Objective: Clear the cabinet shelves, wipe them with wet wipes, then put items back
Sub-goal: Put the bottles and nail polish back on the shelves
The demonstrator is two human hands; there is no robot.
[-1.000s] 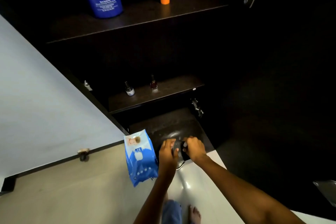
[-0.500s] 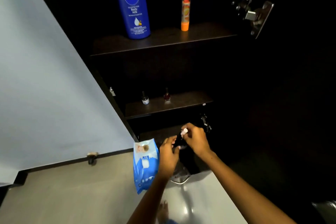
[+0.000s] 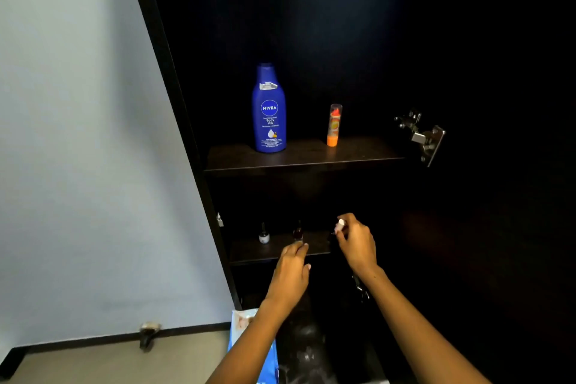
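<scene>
Pinched in the right grip (image 3: 355, 243), a small pale-capped bottle (image 3: 340, 224) is held just right of two nail polish bottles (image 3: 298, 232) that could be toppled by the loosely curled, seemingly empty left grip (image 3: 291, 274) below.

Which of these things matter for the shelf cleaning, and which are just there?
Part of the job:
Nivea lotion bottle
orange tube
two nail polish bottles
small bottle in the right hand
wet wipes pack
left hand

Just there:
door hinge
floor stopper
</scene>
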